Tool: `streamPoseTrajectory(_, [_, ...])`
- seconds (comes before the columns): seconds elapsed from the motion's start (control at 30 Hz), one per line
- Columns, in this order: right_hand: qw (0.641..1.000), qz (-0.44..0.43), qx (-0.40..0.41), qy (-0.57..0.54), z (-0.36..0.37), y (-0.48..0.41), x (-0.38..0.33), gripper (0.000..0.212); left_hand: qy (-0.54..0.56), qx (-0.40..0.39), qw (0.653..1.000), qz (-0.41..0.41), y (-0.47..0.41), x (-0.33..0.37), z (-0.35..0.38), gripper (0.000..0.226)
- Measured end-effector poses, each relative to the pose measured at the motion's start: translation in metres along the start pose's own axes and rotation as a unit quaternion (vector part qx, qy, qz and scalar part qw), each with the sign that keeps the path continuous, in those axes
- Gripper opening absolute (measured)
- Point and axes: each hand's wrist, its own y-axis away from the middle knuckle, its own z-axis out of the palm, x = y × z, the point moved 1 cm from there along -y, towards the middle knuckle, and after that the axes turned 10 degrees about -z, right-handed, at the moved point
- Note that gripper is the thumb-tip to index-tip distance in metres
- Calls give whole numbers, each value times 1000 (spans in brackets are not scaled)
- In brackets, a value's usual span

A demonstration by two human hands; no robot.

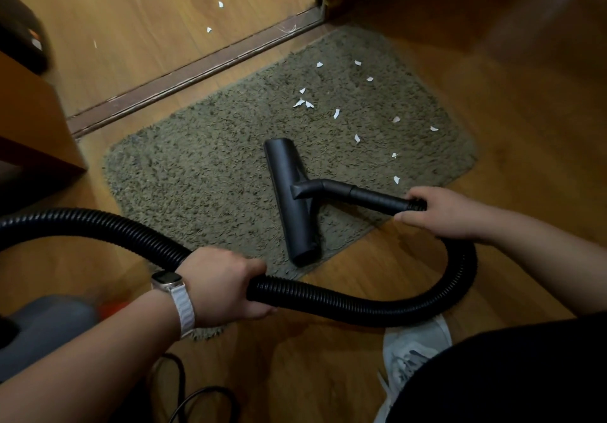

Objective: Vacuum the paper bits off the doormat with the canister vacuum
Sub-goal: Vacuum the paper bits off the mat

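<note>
Warm wooden floor [328, 350] under dim light, with a dark threshold strip [197, 71] running diagonally across the upper left of the frame and a shaggy olive doormat [197, 176] lying just below it at centre. Judged about half done: left half of the doormat free of visible litter, while white paper bits [303, 103] lie scattered over its upper right part, from near the far edge down to one scrap close to the wand. Black floor nozzle [292, 199] resting flat on the doormat at centre, its near end overhanging the mat's lower edge, just left of the remaining scraps. Right hand [440, 214] wrapped closed around the wand where it meets the hose; left hand [223, 286], wearing a watch with a pale strap, closed around the ribbed black hose [361, 306], which loops along the lower right of the frame. A few more stray bits [220, 4] on bare floor beyond the threshold, upper left, outside the mat. Grey canister body [46, 327] blurred and mostly hidden behind the left forearm at lower left, with an orange part barely showing. Cannot tell whether suction is running. Power cord [197, 393] only partly visible at the bottom edge. Dark object at far upper left too blurred to identify. Underside of the nozzle out of sight.
</note>
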Motion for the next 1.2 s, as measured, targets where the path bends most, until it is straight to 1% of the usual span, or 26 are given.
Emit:
streamPoseTrajectory(0.07, [992, 13, -36, -117, -3, -4, 6, 20, -2, 2, 1000, 1, 0, 0, 1, 76])
streamPoseTrajectory(0.1, [987, 14, -46, -152, -3, -6, 9, 20, -3, 2, 1000, 3, -1, 0, 1, 74])
streamPoseTrajectory(0.17, [984, 2, -50, -168, -1, -10, 15, 19, -2, 5, 1000, 8, -1, 0, 2, 71])
streamPoseTrajectory(0.23, [988, -16, -23, -154, 4, -14, 21, 17, 1, 6, 1000, 7, -1, 0, 3, 69])
streamPoseTrajectory(0.33, [996, -45, 19, -73, 10, -17, 25, 18, 10, 15, 1000, -6, -2, 1, 3, 72])
streamPoseTrajectory(0.4, [997, -63, 38, -12, 13, -15, 25, 24, 10, 19, 1000, -15, -3, 2, 1, 73])
streamPoseTrajectory(0.47, [995, -78, 58, 23, 17, -10, 24, 31, 13, 29, 999, -14, -5, 3, 0, 71])
streamPoseTrajectory(0.6, [990, -97, 90, 42, 27, -1, 21, 31, 6, 34, 999, -14, -6, 4, 0, 69])
streamPoseTrajectory(0.67, [990, -91, 107, 33, 30, 4, 25, 31, 7, 37, 999, -14, -5, 4, -2, 68])
streamPoseTrajectory(0.83, [984, -30, 170, -40, 25, 14, 52, 36, 33, 53, 998, -19, -9, 6, 3, 66])
streamPoseTrajectory(0.93, [984, -25, 175, -31, 22, 14, 55, 37, 37, 93, 995, -9, -13, 7, 3, 61])
streamPoseTrajectory(1.07, [984, -43, 171, 10, 25, 7, 36, 38, 39, 87, 995, -15, -10, 6, 1, 64])
streamPoseTrajectory(1.2, [982, -86, 143, 86, 28, -4, 11, 37, 17, 67, 998, 7, -8, 3, 2, 56])
